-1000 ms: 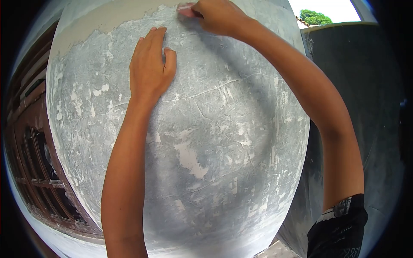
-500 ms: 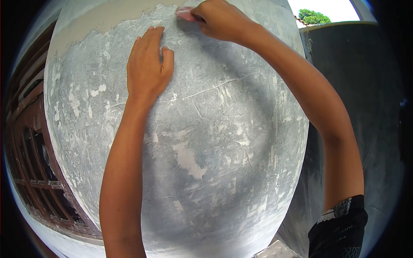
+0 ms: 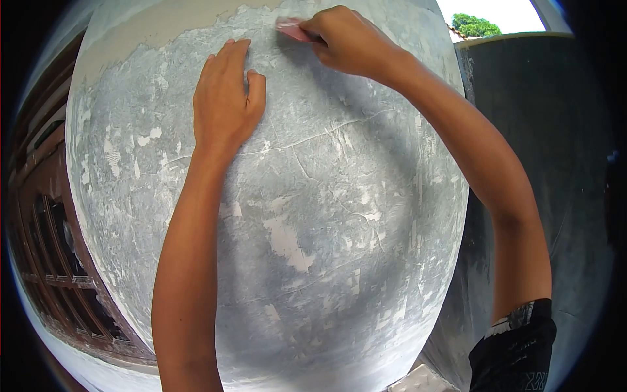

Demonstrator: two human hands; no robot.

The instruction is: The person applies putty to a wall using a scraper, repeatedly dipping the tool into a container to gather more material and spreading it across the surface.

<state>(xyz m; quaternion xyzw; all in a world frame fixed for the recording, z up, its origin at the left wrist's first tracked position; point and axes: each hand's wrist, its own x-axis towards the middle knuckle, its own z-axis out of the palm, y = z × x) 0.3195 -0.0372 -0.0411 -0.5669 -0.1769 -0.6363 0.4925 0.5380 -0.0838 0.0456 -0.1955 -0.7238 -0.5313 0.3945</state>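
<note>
A rough grey wall (image 3: 326, 176) with whitish patches and raised lines fills the middle of the view. My left hand (image 3: 227, 98) lies flat against it, fingers stretched upward and thumb apart, holding nothing. Higher up and to the right, my right hand (image 3: 353, 42) is closed around a small flat pink scraper (image 3: 294, 29). The scraper's pale edge points left and is at the wall surface, just below the smoother beige band (image 3: 170, 26). My fingers hide the rest of it.
On the left is a brown wooden window frame (image 3: 59, 261) with barred panes. A dark panel (image 3: 535, 163) stands to the right beyond the wall's edge. Green foliage (image 3: 475, 25) shows at the top right. A pale broken-looking piece (image 3: 421, 380) lies at the bottom.
My right hand has moved slightly down and to the right along the wall with the scraper. My left hand stays in nearly the same place.
</note>
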